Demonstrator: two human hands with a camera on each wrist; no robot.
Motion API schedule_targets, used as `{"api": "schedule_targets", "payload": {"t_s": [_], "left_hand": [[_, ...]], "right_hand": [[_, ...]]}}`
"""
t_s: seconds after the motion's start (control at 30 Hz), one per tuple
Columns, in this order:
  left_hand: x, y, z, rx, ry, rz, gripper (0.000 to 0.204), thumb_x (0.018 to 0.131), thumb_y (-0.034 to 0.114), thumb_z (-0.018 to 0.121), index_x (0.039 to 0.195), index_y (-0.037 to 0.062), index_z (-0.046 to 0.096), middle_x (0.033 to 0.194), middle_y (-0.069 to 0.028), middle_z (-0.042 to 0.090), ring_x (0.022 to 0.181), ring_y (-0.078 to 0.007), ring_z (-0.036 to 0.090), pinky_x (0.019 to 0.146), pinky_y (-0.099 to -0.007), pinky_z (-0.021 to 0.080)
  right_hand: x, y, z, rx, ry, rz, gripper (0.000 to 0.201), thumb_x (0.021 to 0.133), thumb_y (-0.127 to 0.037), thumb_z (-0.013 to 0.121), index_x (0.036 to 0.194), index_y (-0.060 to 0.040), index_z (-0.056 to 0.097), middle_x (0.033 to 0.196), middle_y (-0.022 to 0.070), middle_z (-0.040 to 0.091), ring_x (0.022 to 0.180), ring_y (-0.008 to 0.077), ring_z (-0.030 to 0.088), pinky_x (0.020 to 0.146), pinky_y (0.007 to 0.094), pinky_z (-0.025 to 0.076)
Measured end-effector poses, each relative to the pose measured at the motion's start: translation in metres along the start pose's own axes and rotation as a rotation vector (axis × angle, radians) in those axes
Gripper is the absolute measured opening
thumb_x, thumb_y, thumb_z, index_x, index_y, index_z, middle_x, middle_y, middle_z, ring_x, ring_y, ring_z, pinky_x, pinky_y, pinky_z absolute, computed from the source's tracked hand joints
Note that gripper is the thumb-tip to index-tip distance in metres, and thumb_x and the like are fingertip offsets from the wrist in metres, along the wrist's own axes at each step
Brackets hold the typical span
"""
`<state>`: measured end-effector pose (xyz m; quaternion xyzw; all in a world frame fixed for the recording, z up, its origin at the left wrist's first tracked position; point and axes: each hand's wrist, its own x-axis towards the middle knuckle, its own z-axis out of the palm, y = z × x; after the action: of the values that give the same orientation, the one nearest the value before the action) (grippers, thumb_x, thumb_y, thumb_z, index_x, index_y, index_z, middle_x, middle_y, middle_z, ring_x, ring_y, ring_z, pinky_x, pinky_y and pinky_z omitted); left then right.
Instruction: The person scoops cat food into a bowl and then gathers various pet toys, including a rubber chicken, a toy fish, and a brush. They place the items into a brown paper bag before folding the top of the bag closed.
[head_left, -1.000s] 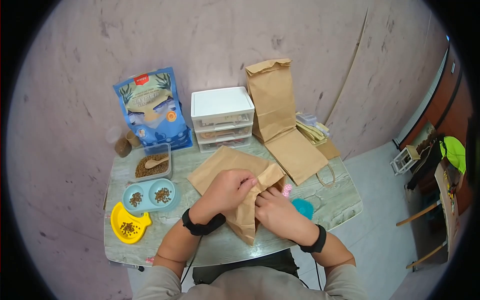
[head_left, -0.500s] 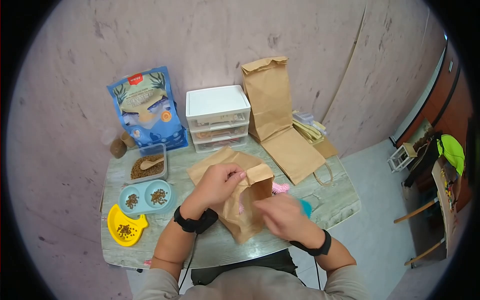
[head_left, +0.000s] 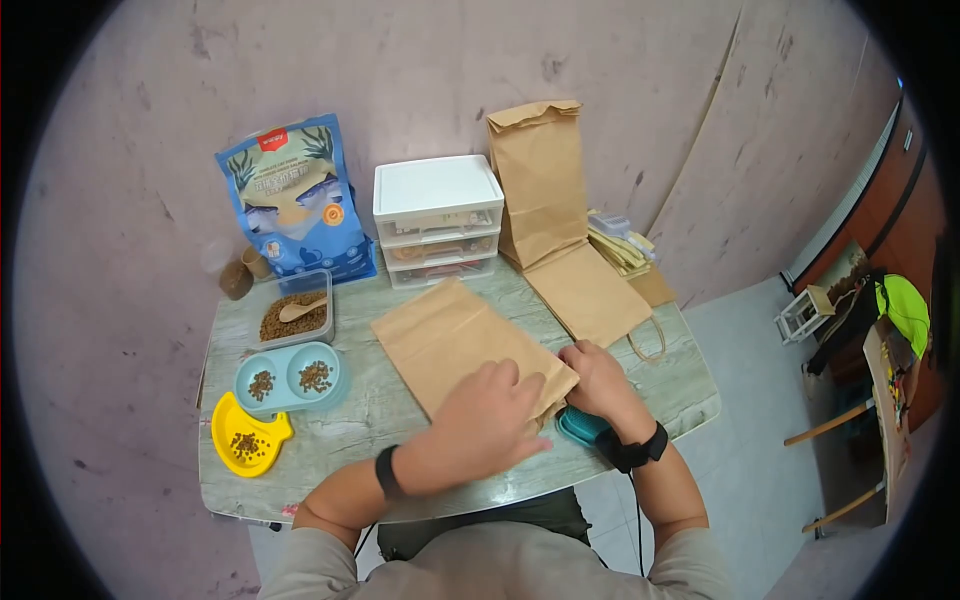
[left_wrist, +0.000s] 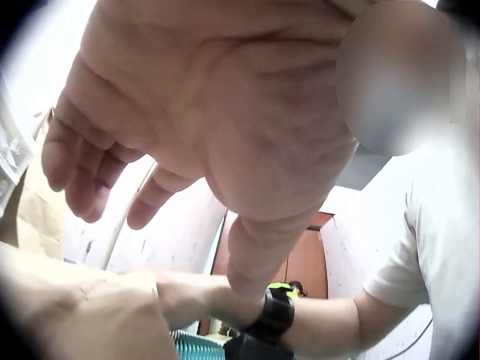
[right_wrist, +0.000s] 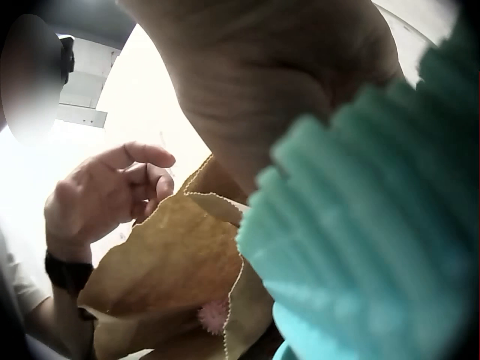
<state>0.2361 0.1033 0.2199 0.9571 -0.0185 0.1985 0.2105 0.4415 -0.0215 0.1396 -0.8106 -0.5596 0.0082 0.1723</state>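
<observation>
A brown paper bag [head_left: 470, 345] lies on its side on the table, mouth toward the right. My right hand [head_left: 600, 382] grips the edge of its mouth with curled fingers. My left hand [head_left: 485, 420] is over the near side of the bag, fingers spread and loosely bent, holding nothing; its palm shows in the left wrist view. Inside the bag, a pink spiky toy [right_wrist: 214, 316] shows in the right wrist view. A teal ribbed object [head_left: 582, 425] lies under my right wrist, its ridges large in the right wrist view.
Left side: a yellow dish [head_left: 243, 440], blue double bowl [head_left: 290, 378], kibble box [head_left: 297, 310] with wooden scoop, and blue pet-food bag [head_left: 300, 205]. Behind stand a white drawer unit [head_left: 438, 220] and another paper bag [head_left: 545, 190], partly folded, with a handle.
My left hand has let go of the bag's mouth and come nearer my body. My right hand has moved from the opening to its far edge. The bag lies flatter; the pink toy is hidden from the head view.
</observation>
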Motion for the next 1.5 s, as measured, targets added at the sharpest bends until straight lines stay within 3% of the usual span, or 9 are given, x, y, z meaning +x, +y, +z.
{"api": "schedule_targets", "payload": {"t_s": [0.07,0.23,0.33,0.6,0.73,0.93,1.03,1.23,1.5], "left_hand": [[-0.004,0.003,0.018,0.071,0.002,0.043,0.062,0.069,0.026,0.08,0.12,0.0007,0.055,0.094,-0.0167,0.05,0.086,-0.0321,0.055,0.074,-0.0394,0.046],[-0.002,-0.01,0.023,0.419,-0.185,-0.071,0.024,0.072,0.01,0.064,0.095,0.0052,0.057,0.086,-0.0127,0.057,0.08,-0.0271,0.059,0.066,-0.0388,0.048],[0.0,-0.024,0.015,0.316,0.008,-0.047,0.015,0.071,0.011,0.066,0.076,0.0048,0.053,0.069,-0.0108,0.054,0.064,-0.031,0.059,0.059,-0.0414,0.048],[0.003,-0.028,-0.006,0.183,0.026,-0.114,0.006,0.078,0.009,0.062,0.075,0.0049,0.058,0.072,-0.0124,0.06,0.07,-0.0333,0.062,0.062,-0.0421,0.049],[0.006,-0.028,-0.012,0.137,0.049,-0.175,0.007,0.08,0.009,0.06,0.074,0.0044,0.061,0.075,-0.0133,0.062,0.073,-0.0345,0.063,0.064,-0.042,0.05],[0.006,-0.037,-0.018,0.111,0.04,-0.217,0.011,0.082,0.012,0.061,0.083,0.0035,0.067,0.078,-0.0134,0.064,0.075,-0.0345,0.063,0.067,-0.0425,0.05],[0.008,-0.035,-0.02,0.101,0.037,-0.221,0.011,0.082,0.013,0.061,0.084,0.0039,0.068,0.078,-0.0136,0.064,0.075,-0.0345,0.063,0.067,-0.0424,0.05],[0.006,-0.033,-0.02,0.1,0.038,-0.223,0.012,0.083,0.013,0.062,0.084,0.004,0.069,0.078,-0.0138,0.064,0.075,-0.0344,0.063,0.067,-0.0427,0.05],[0.004,-0.034,-0.026,0.082,0.05,-0.236,0.012,0.082,0.013,0.063,0.086,0.0032,0.069,0.079,-0.0143,0.065,0.075,-0.0347,0.064,0.067,-0.0428,0.051]], "right_hand": [[0.002,-0.005,-0.006,0.051,0.055,0.053,0.03,0.074,-0.016,0.072,0.099,-0.0024,0.066,0.089,0.0187,0.062,0.087,0.0381,0.059,0.076,0.0438,0.05],[0.008,0.011,0.009,0.004,-0.021,0.052,0.028,0.076,-0.02,0.072,0.098,-0.0038,0.067,0.09,0.0188,0.062,0.087,0.0382,0.058,0.077,0.0435,0.05],[0.013,0.016,0.016,0.018,-0.035,0.056,0.028,0.075,-0.023,0.072,0.096,-0.0038,0.068,0.089,0.0195,0.062,0.086,0.0379,0.058,0.077,0.0435,0.05],[0.016,0.012,-0.038,0.021,0.038,0.082,0.023,0.075,-0.022,0.069,0.087,-0.0024,0.069,0.089,0.0209,0.063,0.085,0.0382,0.06,0.077,0.0445,0.051],[-0.012,0.004,-0.074,0.073,0.47,0.142,0.027,0.073,-0.02,0.068,0.092,-0.0012,0.069,0.084,0.0179,0.061,0.079,0.0358,0.061,0.072,0.0433,0.051],[-0.07,-0.035,-0.117,0.426,-0.089,0.025,0.029,0.072,-0.022,0.072,0.094,-0.0027,0.07,0.084,0.0122,0.063,0.08,0.0282,0.062,0.071,0.0362,0.051],[-0.067,-0.064,-0.083,0.427,-0.152,0.018,0.029,0.071,-0.021,0.075,0.092,-0.002,0.071,0.083,0.0111,0.063,0.078,0.0254,0.063,0.067,0.034,0.05],[-0.025,-0.102,-0.027,0.488,-0.141,0.351,0.037,0.076,-0.035,0.072,0.085,0.0012,0.071,0.076,0.0169,0.064,0.071,0.03,0.065,0.063,0.0371,0.051],[-0.021,-0.102,-0.012,0.481,0.096,0.328,0.038,0.077,-0.036,0.071,0.083,0.0023,0.071,0.077,0.0195,0.066,0.068,0.031,0.065,0.062,0.0382,0.051]]}}
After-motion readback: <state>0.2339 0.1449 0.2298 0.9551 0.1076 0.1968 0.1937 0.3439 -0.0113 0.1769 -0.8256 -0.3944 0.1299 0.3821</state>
